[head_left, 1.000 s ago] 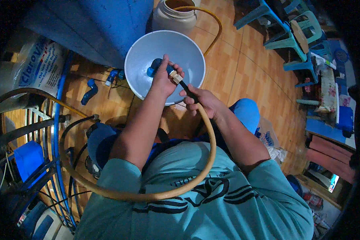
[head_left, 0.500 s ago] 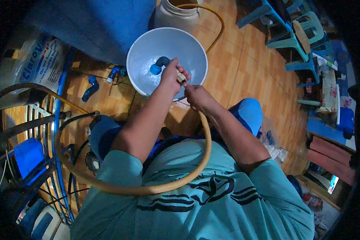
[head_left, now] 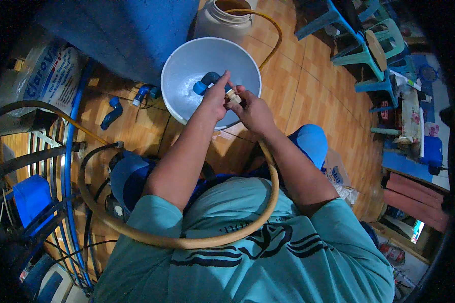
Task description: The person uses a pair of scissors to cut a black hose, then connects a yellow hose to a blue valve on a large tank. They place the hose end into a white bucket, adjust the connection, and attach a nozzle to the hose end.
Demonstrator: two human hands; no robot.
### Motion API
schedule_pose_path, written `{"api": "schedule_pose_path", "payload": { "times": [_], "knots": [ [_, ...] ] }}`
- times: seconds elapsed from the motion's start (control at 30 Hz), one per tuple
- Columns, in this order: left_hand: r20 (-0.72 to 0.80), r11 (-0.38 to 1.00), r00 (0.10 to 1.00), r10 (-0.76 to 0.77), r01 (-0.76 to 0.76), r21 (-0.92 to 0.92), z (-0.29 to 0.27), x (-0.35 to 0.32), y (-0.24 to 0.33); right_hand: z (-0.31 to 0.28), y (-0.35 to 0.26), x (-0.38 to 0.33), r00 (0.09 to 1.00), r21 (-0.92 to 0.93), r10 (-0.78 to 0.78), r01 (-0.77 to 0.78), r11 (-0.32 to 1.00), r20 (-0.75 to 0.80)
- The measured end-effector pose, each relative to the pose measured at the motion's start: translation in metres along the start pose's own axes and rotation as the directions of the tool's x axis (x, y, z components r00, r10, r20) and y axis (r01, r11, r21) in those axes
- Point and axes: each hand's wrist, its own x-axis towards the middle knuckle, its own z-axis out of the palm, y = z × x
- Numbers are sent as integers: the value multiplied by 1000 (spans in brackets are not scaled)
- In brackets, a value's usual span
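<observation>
A blue pipe elbow (head_left: pixel 205 84) is in my left hand (head_left: pixel 216 101), whose fingers are wrapped round it over the white bucket (head_left: pixel 170 108). Beside it, a cream-coloured fitting (head_left: pixel 232 96) shows between my two hands. My right hand (head_left: pixel 254 112) has its fingers closed on that fitting, with the thumb against its near side. A yellowish hose (head_left: pixel 187 243) loops across my shirt and runs up behind my right wrist; its end is hidden by that hand. Whether the fitting is joined to the elbow I cannot tell.
Another blue bent pipe (head_left: pixel 112 113) and a blue valve-like piece (head_left: pixel 142 93) lie on the wood-patterned floor to the left. Behind the bucket stand a cream drum (head_left: pixel 217 24) and a large blue container (head_left: pixel 131 35). Plastic stools (head_left: pixel 364 55) are at the far right.
My right hand has shifted up from the hose to the cream-coloured fitting. The hose loop has moved slightly right. My left hand still grips the elbow.
</observation>
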Motion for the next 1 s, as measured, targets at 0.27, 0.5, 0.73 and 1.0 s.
{"api": "schedule_pose_path", "payload": {
  "times": [0.27, 0.5, 0.73, 1.0],
  "knots": [
    [139, 999, 990, 3, 4, -45, 8, -11, 2, -16, 17, 5, 735, 672, 85, -656, 343, 673],
    [-45, 990, 994, 103, -107, -95, 16, -7, -17, 3, 32, 6, 877, 622, 103, -411, 666, 469],
    [-120, 974, 967, 226, -224, 30, 15, 1, -19, -9, 1, 0, 985, -268, -174, 169, 948, 6],
    [162, 985, 979, 122, -99, -141, 12, -9, -14, -18, 21, 10, 875, 533, 84, -364, 764, 477]
  ]
}}
